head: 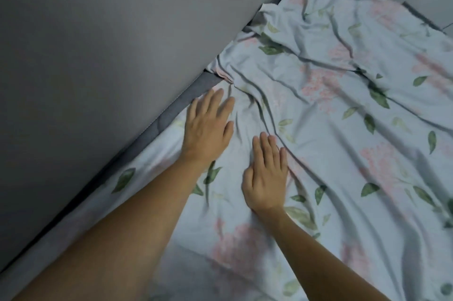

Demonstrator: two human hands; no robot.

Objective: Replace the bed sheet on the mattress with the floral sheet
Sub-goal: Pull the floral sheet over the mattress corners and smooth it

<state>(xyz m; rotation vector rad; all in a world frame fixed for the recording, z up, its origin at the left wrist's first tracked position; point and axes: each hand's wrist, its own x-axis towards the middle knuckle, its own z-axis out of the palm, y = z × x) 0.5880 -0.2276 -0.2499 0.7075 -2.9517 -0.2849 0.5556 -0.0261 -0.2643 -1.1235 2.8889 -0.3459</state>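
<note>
The floral sheet (343, 129), pale blue with pink blossoms and green leaves, lies spread and wrinkled over the mattress. A strip of grey mattress (171, 112) shows along the wall side, where the sheet stops short. My left hand (208, 126) lies flat on the sheet near that edge, fingers straight and spread. My right hand (267, 173) presses flat on the sheet a little to the right, fingers together beside a long fold. Neither hand grips the cloth.
A plain grey wall (98, 43) runs diagonally along the left side of the bed. At the far right the sheet's edge meets another grey mattress strip (416, 13) and a pale floor or wall beyond it.
</note>
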